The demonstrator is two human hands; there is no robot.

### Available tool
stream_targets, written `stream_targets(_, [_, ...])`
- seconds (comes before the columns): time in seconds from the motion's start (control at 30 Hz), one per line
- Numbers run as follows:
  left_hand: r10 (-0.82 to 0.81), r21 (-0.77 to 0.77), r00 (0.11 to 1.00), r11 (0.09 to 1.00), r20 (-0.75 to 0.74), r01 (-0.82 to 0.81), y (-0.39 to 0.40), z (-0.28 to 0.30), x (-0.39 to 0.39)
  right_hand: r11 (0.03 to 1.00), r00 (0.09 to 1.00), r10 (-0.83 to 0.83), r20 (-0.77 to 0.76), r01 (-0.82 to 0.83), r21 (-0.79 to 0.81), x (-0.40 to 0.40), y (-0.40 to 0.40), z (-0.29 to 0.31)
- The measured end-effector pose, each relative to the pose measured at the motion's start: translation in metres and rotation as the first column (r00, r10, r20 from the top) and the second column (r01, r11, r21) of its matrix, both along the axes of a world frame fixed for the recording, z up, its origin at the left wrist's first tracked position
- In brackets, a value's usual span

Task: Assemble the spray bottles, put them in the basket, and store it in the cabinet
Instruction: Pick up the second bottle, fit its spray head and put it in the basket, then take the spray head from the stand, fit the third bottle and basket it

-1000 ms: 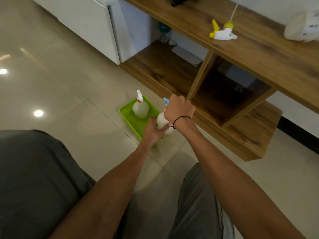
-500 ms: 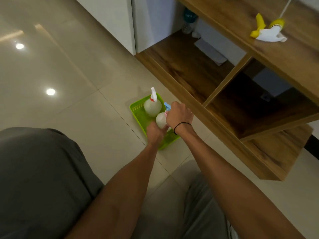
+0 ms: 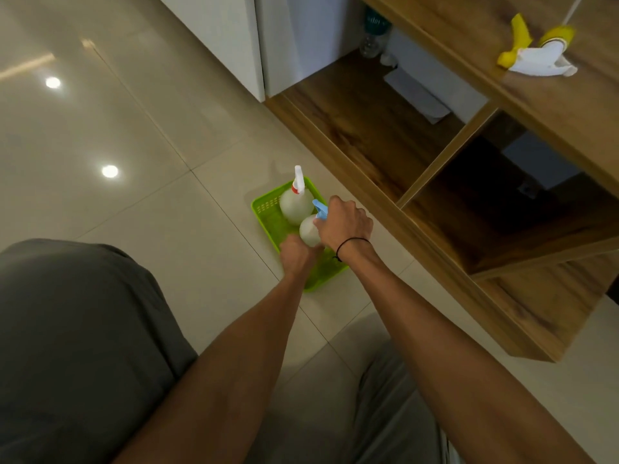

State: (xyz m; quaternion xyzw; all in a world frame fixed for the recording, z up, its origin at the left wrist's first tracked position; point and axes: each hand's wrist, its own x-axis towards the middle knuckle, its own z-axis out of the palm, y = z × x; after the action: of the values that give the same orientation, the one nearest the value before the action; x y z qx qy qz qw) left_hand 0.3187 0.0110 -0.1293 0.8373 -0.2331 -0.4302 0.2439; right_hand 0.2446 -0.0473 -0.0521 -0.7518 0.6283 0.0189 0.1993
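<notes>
Now | left hand (image 3: 296, 254) cups second bottle (image 3: 310, 232) low inside basket (image 3: 268, 212) | right hand (image 3: 348, 224) closed over its blue sprayer (image 3: 320, 209) | risk: knocking upright first bottle (image 3: 294, 204) just beside

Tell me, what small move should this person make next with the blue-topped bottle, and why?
Probably let go of it. The blue-topped bottle already stands in the green basket beside the red-collared bottle, with the left hand on its body and the right hand over its sprayer. A yellow sprayer head still lies loose on the shelf top above.
</notes>
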Motion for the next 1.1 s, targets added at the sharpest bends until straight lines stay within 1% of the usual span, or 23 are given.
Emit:
stream_targets(0.13, [0.006,0.096,1.0,0.995,0.024,-0.008,0.004,0.016,0.003,1.0,1.0,0.001,0.004,-0.001,-0.01,-0.004,0.001,0.007])
stream_targets(0.23, [0.004,0.112,0.999,0.994,0.045,-0.009,0.004,0.033,0.006,0.999,1.0,-0.02,0.022,0.021,-0.045,-0.007,0.003,0.014])
stream_targets(0.3, [0.013,0.092,0.998,0.996,0.067,-0.019,0.001,0.049,0.008,0.997,0.999,-0.029,0.038,0.032,-0.07,-0.01,0.005,0.02])
stream_targets(0.4, [0.102,0.038,0.992,0.994,0.076,-0.105,-0.005,0.075,0.013,0.991,0.996,-0.054,0.064,0.062,-0.122,-0.017,0.006,0.032])
stream_targets(0.47, [0.124,-0.032,0.991,0.992,0.056,-0.123,-0.007,0.089,0.016,0.986,0.994,-0.07,0.088,0.082,-0.144,-0.023,0.007,0.043])
stream_targets(0.53, [0.077,-0.123,0.995,0.99,0.06,-0.069,-0.009,0.102,0.016,0.983,0.99,-0.08,0.116,0.098,-0.155,-0.028,0.008,0.055])
stream_targets(0.63, [0.019,-0.254,0.991,0.967,0.133,0.016,-0.015,0.125,0.007,0.964,0.982,-0.097,0.162,0.133,-0.23,-0.038,0.011,0.076])
stream_targets(0.7, [-0.025,-0.347,0.986,0.934,0.164,0.082,-0.019,0.141,-0.005,0.944,0.973,-0.118,0.2,0.172,-0.283,-0.047,0.013,0.093])
stream_targets(0.77, [-0.068,-0.436,0.984,0.89,0.166,0.135,-0.024,0.157,-0.019,0.926,0.962,-0.134,0.24,0.208,-0.315,-0.057,0.015,0.112])
stream_targets(0.87, [-0.136,-0.554,0.97,0.801,0.2,0.227,-0.034,0.184,-0.041,0.894,0.945,-0.161,0.283,0.261,-0.363,-0.077,0.017,0.141])
stream_targets(0.97, [-0.205,-0.617,0.943,0.716,0.263,0.328,-0.046,0.212,-0.063,0.849,0.936,-0.178,0.305,0.302,-0.432,-0.103,0.016,0.167])
stream_targets(1.1, [-0.278,-0.65,0.888,0.606,0.368,0.459,-0.059,0.247,-0.098,0.791,0.922,-0.227,0.314,0.363,-0.493,-0.145,0.017,0.195])
